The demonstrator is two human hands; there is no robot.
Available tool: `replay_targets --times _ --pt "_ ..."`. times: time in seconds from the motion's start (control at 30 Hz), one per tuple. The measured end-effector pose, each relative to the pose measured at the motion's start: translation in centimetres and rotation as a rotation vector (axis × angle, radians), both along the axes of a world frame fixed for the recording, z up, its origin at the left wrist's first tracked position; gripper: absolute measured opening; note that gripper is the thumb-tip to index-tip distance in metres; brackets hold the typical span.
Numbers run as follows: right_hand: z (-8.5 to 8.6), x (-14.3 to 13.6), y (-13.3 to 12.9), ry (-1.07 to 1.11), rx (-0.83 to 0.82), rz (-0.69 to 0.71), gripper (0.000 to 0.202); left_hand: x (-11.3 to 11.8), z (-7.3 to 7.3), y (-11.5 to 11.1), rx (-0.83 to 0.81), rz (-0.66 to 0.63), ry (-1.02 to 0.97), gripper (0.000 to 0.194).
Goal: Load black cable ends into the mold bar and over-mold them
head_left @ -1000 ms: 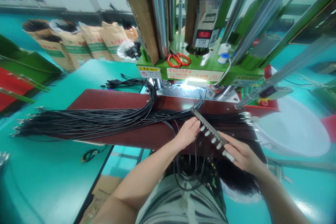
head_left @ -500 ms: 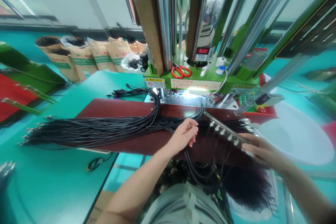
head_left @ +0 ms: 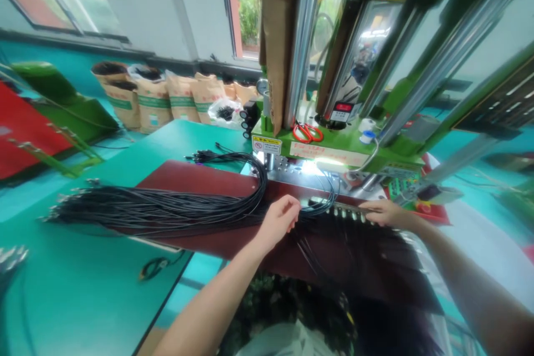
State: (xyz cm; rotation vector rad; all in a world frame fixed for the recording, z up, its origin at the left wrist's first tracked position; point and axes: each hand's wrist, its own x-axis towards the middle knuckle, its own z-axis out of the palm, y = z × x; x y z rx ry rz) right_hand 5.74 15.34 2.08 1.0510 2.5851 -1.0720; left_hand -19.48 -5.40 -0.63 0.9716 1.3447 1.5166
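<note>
R hand clamped on R end of metal bar, prob. to keep off its pegs; bar's over brown tabletop, nr the press. L hand half-curled, can't tell if gripping. Cables laid lengthwise, prob. vs tangles.

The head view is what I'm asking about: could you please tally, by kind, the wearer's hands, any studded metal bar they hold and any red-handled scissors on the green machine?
Left hand and right hand: 2
Studded metal bar in the right hand: 1
Red-handled scissors on the green machine: 1
Total: 4
</note>
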Motion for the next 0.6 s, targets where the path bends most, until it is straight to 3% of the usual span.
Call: replay_targets --times 0.13,0.33,0.43,0.6 --pt "-0.4 -3.8 0.4 0.114 0.16 0.219 0.027 -0.3 0.2 0.8 0.001 0.008 0.035 0.016" --pt "-1.3 -4.7 0.3 0.186 0.151 0.206 0.024 -0.6 0.4 5.0 0.049 0.032 0.284 0.015" --pt "-0.5 -4.8 0.8 0.231 0.164 0.066 0.021 -0.6 -0.4 7.2 0.07 0.102 0.49 0.015" --pt "-0.8 -7.6 3.7 0.49 0.354 -0.357 0.024 -0.9 -2.9 8.7 0.026 0.166 0.642 0.016"
